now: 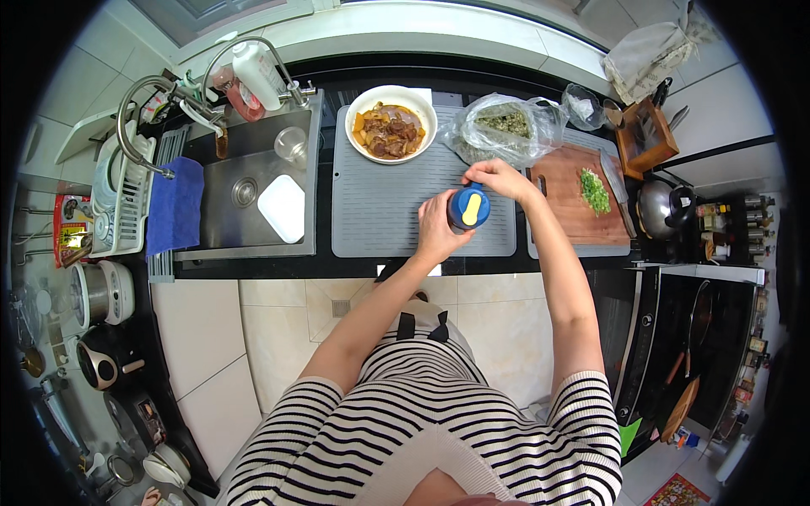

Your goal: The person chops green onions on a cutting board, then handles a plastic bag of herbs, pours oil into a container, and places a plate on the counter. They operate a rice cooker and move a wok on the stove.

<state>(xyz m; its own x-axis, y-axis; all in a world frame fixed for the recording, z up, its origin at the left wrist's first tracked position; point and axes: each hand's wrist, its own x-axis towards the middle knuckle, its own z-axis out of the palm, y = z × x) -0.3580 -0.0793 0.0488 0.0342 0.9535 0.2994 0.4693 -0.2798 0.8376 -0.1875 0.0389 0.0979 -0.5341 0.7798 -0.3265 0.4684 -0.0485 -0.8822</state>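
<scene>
My left hand (436, 222) is wrapped around the side of a bottle (469, 209) with a blue lid and a yellow, rounded piece on its top. The lid hides most of the bottle's body. Fingers of my right hand (500, 178) pinch a small blue tab or loop at the lid's far edge. Both hands are over a grey ribbed drying mat (386, 209). Beyond them stands a white bowl (349, 136) of cooked meat and yellowish chunks in brown sauce. A clear plastic bag (538, 142) with greenish dried contents lies just past my right hand.
On the right, a wooden cutting board (557, 218) carries chopped scallions (595, 191) and a cleaver (615, 183). A knife block (648, 136) and a lidded pan (661, 205) stand beyond it. To the left, the steel sink (237, 221) contains a white tray (283, 209) and a clear cup (291, 144).
</scene>
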